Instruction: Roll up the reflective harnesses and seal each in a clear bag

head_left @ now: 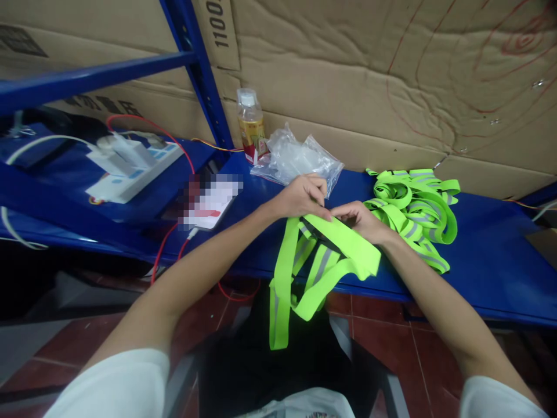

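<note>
A neon-green reflective strap [282,290] with grey stripes hangs in loops from both of my hands, over the front edge of the blue table and above my lap. My left hand [304,196] is closed, pinching the strap's upper part between thumb and fingers. Close beside it, my right hand [359,220] has its fingers curled round another part of the same strap. A black piece shows among the loops just under the hands. To the right of my right hand lies a heap of similar green reflective straps [420,209].
Behind my hands are a clear plastic bag [300,154] and a bottle [251,128]. A phone [215,203] with a cable lies to the left, then a white power strip [134,174] with plugs. A blue metal upright [204,81] and cardboard [348,75] stand at the back.
</note>
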Available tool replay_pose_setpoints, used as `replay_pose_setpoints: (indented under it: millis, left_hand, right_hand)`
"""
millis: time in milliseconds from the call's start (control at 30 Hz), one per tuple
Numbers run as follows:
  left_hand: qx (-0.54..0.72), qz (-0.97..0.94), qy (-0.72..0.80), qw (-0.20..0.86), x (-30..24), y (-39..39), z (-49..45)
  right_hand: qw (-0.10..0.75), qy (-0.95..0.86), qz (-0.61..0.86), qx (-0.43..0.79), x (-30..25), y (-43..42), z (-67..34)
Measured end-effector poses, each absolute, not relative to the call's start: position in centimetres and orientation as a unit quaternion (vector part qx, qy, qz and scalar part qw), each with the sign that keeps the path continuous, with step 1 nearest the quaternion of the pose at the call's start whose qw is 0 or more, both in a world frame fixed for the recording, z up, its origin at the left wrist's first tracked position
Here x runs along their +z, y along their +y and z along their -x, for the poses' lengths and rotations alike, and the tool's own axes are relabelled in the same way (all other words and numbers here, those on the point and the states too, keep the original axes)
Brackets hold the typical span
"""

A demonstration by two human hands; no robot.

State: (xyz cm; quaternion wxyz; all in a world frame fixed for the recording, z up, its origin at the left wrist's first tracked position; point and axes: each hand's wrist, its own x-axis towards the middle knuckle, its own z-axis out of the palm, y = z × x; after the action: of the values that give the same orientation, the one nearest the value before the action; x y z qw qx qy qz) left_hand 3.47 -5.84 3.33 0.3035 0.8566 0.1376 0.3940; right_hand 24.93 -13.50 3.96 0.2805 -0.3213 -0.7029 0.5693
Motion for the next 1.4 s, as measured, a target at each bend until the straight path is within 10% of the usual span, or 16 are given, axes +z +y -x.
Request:
replay_pose_setpoints:
  millis: [267,433,833,1400]
  left_hand:
    - [0.459,-0.874,0.159,0.024,2.4,-8.2,-4.5]
    - [0.438,-0.886,0.148,-0.042,2.0,-9.0,-5.0]
    - [0.232,-0.921,0.308,0.057,-0.1,-2.6,-1.6]
    - [0.438,-0.871,0.129,0.183,3.7,-9.7,-4.3]
  right_hand:
    - [0.465,-0.727,0.322,0.389,2.5,-12.8,-24.5]
    - [0.405,-0.801,0.312,0.311,2.5,-12.9,-24.6]
    - [0.257,-0.863,0.266,0.345,2.2,-13.1,-24.7]
    - [0.185,-0.777,0.591,0.116,4.5,-12.5,-26.4]
